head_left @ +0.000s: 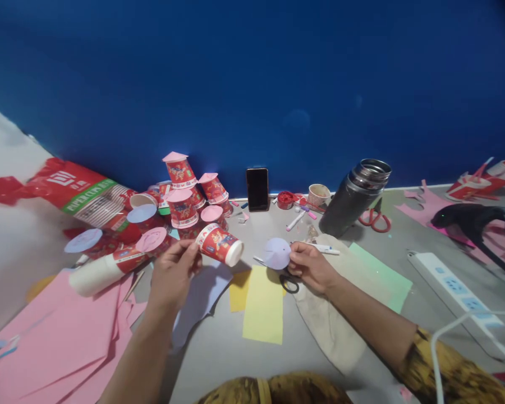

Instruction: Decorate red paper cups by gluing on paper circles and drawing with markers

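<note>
My left hand (pixel 180 259) grips a red printed paper cup (pixel 219 245) by its rim end, the cup tilted on its side with the white base toward the right. Between the fingers and thumb of my right hand (pixel 312 266) is a pale lilac paper disc (pixel 276 253). The cup and the disc are apart. Below them lie a yellow paper sheet (pixel 263 314) and a lilac paper sheet (pixel 201 297). A black scissor handle (pixel 289 284) shows just under my right hand; the rest of the scissors is hidden.
Stacked red cups with pink paper tops (pixel 182 209) stand left of a phone (pixel 257 189) by the blue wall. Pink sheets (pixel 63 331) and a bag of paper cups (pixel 90 196) lie left. Rightward are a dark flask (pixel 353 196), red-handled scissors (pixel 379 223) and a power strip (pixel 454 292).
</note>
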{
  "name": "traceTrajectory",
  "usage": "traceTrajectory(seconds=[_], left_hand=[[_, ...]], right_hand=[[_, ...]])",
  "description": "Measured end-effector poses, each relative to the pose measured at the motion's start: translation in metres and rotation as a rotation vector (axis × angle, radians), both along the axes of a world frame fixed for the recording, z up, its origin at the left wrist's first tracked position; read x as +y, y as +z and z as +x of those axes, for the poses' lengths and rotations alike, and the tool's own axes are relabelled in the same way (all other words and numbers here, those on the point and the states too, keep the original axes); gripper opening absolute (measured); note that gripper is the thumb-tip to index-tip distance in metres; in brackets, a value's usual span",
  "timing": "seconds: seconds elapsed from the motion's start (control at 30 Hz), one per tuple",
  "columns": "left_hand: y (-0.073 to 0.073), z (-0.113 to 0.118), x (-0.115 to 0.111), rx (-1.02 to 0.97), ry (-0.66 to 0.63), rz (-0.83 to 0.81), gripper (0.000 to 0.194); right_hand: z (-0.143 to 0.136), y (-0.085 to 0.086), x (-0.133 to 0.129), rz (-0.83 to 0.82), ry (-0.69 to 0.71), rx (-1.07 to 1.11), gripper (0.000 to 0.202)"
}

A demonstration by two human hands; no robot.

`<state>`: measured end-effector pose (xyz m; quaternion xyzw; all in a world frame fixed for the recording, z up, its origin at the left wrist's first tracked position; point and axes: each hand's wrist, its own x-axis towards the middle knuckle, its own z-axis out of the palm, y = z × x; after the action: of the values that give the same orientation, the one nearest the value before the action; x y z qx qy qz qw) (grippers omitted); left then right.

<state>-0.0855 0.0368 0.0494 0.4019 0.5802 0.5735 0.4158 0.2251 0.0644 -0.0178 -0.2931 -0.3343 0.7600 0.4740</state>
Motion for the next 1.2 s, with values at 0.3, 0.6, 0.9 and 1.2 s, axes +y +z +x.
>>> traceTrajectory(seconds=[0.3, 0.6, 0.9, 1.2], left_hand=[[-0.029, 0.059, -0.013, -0.376, -0.270, -0.236, 0.059], [-0.039, 0.067, -0.016, -0.471, -0.335, -0.286, 0.057], [-0.042, 0.071, -0.019, -0.481, -0.371, -0.331, 0.052], [-0.047, 0.070, -0.022, -0.472, -0.398, -0.371, 0.052]], right_hand=[[0.008, 0.007, -0.005, 0.000, 0.179, 0.113, 0.051], [0.004, 0.005, -0.004, -0.036, 0.239, 0.083, 0.047], [0.000, 0.007, -0.006, -0.064, 0.263, 0.014, 0.049], [-0.001, 0.008, -0.008, -0.057, 0.253, -0.030, 0.048]])
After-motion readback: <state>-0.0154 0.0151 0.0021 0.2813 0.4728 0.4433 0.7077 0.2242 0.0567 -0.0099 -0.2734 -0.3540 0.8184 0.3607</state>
